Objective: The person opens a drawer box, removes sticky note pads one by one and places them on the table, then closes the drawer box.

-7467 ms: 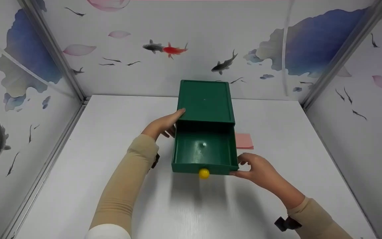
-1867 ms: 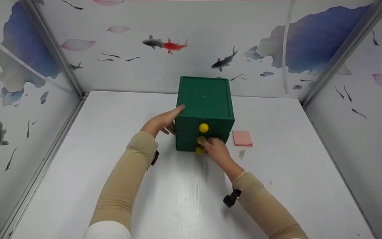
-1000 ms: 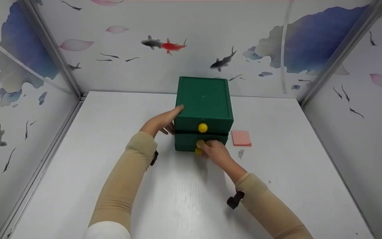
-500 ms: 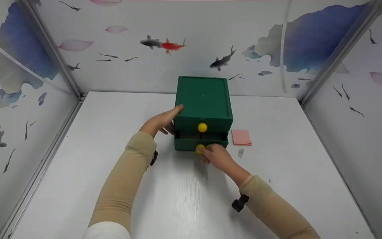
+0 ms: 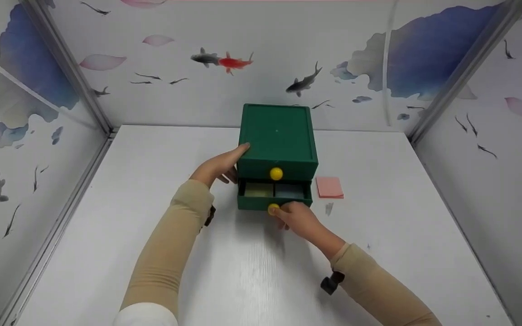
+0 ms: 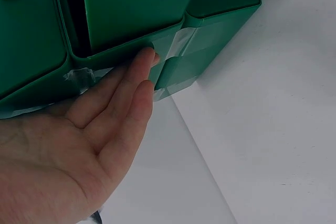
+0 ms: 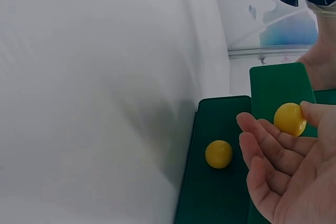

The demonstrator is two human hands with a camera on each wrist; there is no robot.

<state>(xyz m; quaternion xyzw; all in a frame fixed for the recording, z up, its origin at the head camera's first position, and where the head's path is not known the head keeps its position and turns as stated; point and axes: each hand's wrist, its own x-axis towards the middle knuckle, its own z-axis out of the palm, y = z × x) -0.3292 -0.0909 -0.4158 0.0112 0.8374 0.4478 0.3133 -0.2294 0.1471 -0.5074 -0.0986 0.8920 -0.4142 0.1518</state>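
A green plastic drawer box [image 5: 279, 133] with yellow ball knobs stands at the back middle of the table. Its middle drawer [image 5: 252, 202] is partly pulled out. Inside, a divider separates a pale yellow square [image 5: 258, 189] from a greyish-blue one [image 5: 289, 190]. My right hand [image 5: 301, 219] pinches that drawer's yellow knob [image 7: 290, 119] between thumb and fingers. The top drawer [image 5: 254, 170] is closed, and the bottom drawer's knob [image 7: 218, 154] shows in the right wrist view. My left hand [image 5: 218, 167] rests on the box's left side, fingers straight along the taped wall [image 6: 181, 61], thumb on the top edge.
A pink sticky note pad [image 5: 330, 188] lies on the white table [image 5: 152, 154] just right of the box. Printed white panels [image 5: 265, 27] enclose the table at the back and both sides, with the back one close behind the box.
The top drawer, pulled out at first, was pushed in. My right hand then moved to the middle knob and drew that drawer toward me, uncovering its contents. My left hand stayed on the box.
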